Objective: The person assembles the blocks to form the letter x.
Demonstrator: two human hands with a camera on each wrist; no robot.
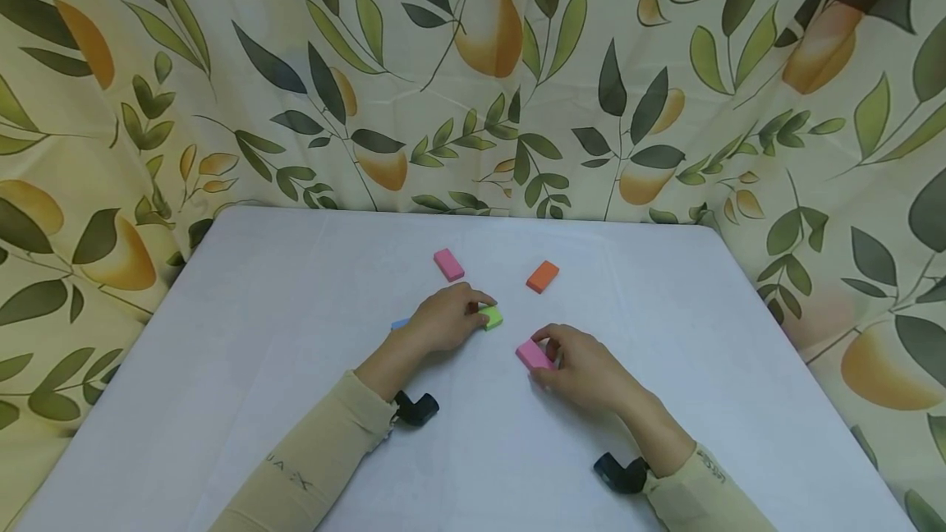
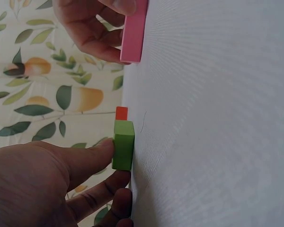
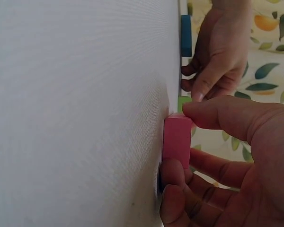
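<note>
A white cloth-covered tabletop (image 1: 296,401) carries five small rectangular foam blocks: a pink one (image 1: 448,264) and an orange one (image 1: 543,277) toward the far edge, a green one (image 1: 491,318) and a second pink one (image 1: 534,355) nearer the middle, and a blue one (image 1: 400,323), mostly hidden, at the left.

pink block (image 1: 448,264) flat at table's far middle | orange block (image 1: 543,277) to its right, apart | blue block (image 1: 400,323) at left, mostly hidden | white table (image 1: 259,351) | leaf-and-pear curtain (image 1: 473,72) behind
</note>
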